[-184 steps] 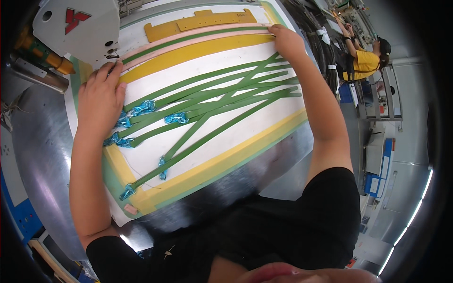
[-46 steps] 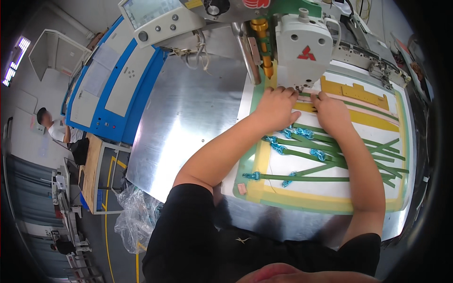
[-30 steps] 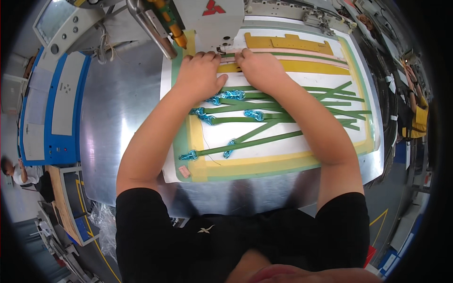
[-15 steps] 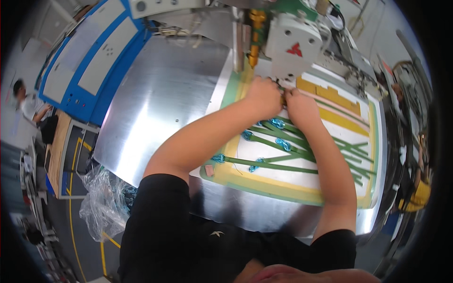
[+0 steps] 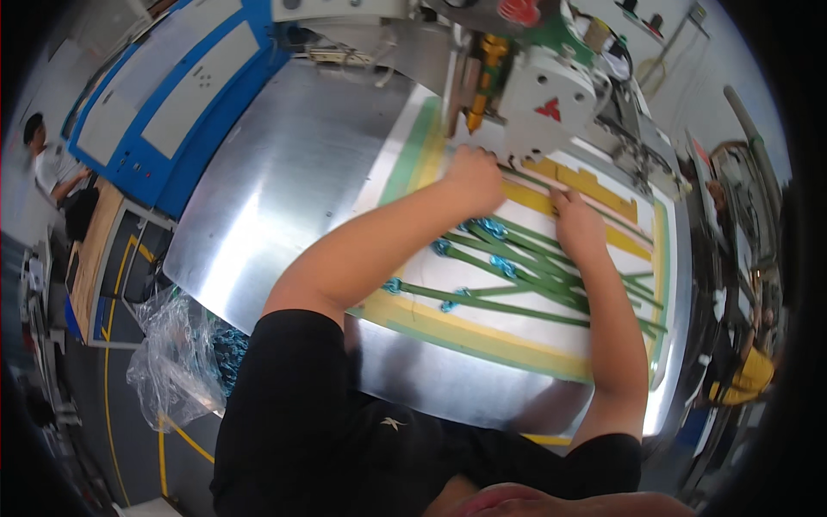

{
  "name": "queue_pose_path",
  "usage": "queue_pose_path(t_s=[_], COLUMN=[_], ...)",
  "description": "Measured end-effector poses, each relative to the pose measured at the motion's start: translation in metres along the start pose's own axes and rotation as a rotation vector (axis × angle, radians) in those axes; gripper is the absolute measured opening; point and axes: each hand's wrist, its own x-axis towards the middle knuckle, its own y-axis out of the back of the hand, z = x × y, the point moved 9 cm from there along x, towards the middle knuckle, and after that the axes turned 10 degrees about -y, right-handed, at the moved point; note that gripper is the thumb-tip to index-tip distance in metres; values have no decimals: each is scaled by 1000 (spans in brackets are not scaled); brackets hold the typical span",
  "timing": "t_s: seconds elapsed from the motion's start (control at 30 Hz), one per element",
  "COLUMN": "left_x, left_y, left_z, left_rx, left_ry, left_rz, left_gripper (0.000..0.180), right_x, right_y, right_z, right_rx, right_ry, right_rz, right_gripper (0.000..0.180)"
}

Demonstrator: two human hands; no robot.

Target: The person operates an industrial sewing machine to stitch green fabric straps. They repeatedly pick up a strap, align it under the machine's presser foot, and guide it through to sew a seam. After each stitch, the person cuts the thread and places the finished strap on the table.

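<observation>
A flat board (image 5: pixel 482 340) lay on the metal table (image 5: pixel 284 189), toward its right side. Several long straps (image 5: pixel 517 280) lay across the board, fanning toward the right, with small clips (image 5: pixel 493 228) at their left ends. The sewing machine head (image 5: pixel 547 103) stood behind the board, over its far edge. The left hand (image 5: pixel 474 177) rested on the board just before the machine head; the right hand (image 5: pixel 577 226) rested to its right, on the same far strip. A cabinet (image 5: pixel 164 95) stood left of the table. A plastic bag (image 5: pixel 177 358) lay on the floor below the table's near left corner. A person (image 5: pixel 52 164) stood at far left, another person (image 5: pixel 745 375) at far right.
</observation>
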Motion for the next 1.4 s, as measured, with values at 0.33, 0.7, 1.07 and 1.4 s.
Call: queue_pose_path(t_s=[0.33,0.7,1.07,1.4], left_x=[-6,3,12,33], left_y=[9,7,6,1], left_z=[5,20,24,38], left_rx=[58,-2,-17,-22], left_ry=[54,134,104,90], left_rz=[21,-31,-3,-71], left_gripper=[57,63,64,67], right_x=[9,10,-2,2], right_y=[-2,1,4,0], right_z=[-18,-23,32,24], right_rx=[66,88,61,125], right_ry=[72,84,0,34], right_rz=[66,36,9,18], right_gripper=[37,36,33,31])
